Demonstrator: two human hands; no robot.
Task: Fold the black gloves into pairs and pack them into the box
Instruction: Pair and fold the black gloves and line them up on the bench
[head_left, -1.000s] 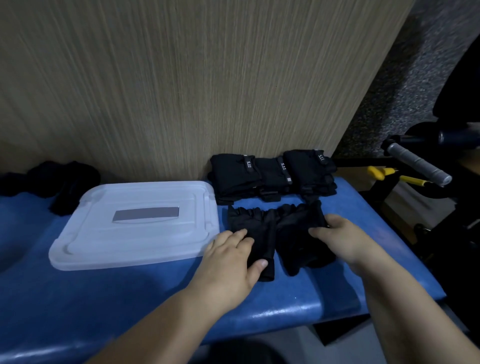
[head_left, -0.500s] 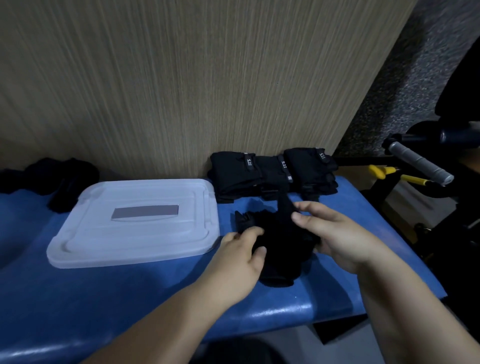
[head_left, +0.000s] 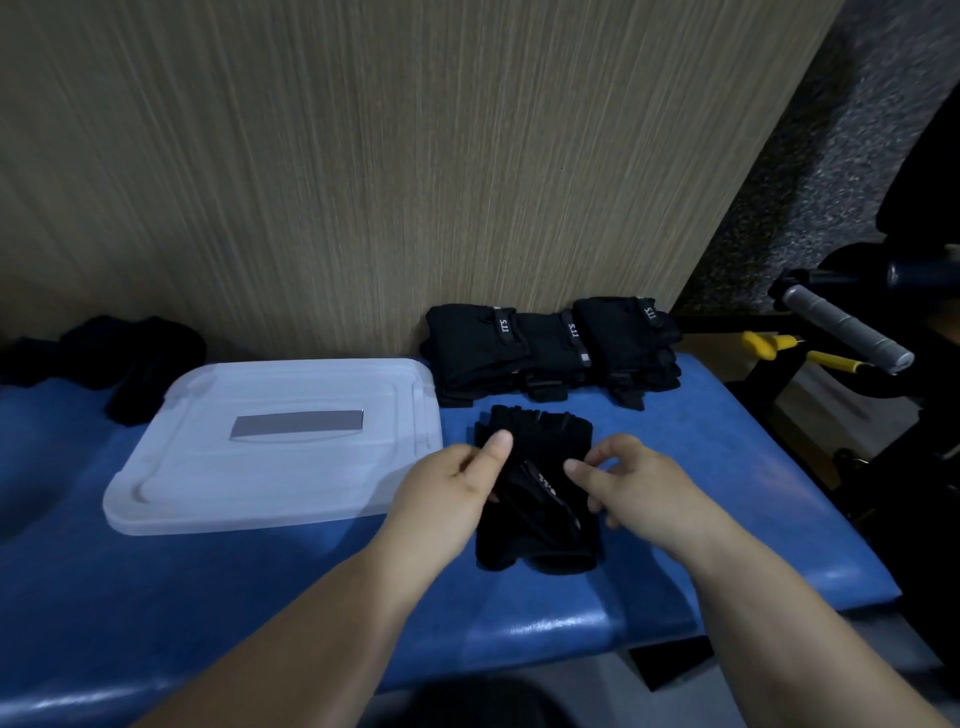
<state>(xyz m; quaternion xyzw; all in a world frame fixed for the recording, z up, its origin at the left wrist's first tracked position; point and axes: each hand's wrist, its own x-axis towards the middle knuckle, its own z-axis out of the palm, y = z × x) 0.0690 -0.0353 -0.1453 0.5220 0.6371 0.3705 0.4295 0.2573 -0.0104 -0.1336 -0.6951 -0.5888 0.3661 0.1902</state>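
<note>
Left hand (head_left: 457, 483) grips the left edge of the glove pair (head_left: 540, 525), fingers curled in, thumb sticking up over the cloth. Right hand (head_left: 639, 483) is at the right edge, fingers curled with the tips on the fabric. Can't tell if it pinches or just touches.

Head view, the only one:
- Glove pair lies flat on the blue bench (head_left: 260, 597), front-right part. One glove sits on the other, with a strap showing between the hands.
- Folded gloves (head_left: 550, 348) sit in a row at 12 o'clock from the pair, against the wall panel (head_left: 363, 156), near it but apart.
- Box (head_left: 275, 441), white plastic, lid on, at 9 o'clock, just beside the left hand.
- Loose gloves (head_left: 130, 358) are heaped well off at 10 o'clock, past the box.
- Yellow-handled tool (head_left: 769, 345) is off the bench at 2 o'clock.

Step, my read: mid-fold on this pair, stacked but not yet folded over. Packing not started, since the box looks closed.

Next move needs both edges held square, a fold over at the strap, and a press flat so it doesn't spring open. Then park it at 12 o'clock with the row. The lid has to come off before anything goes in.
</note>
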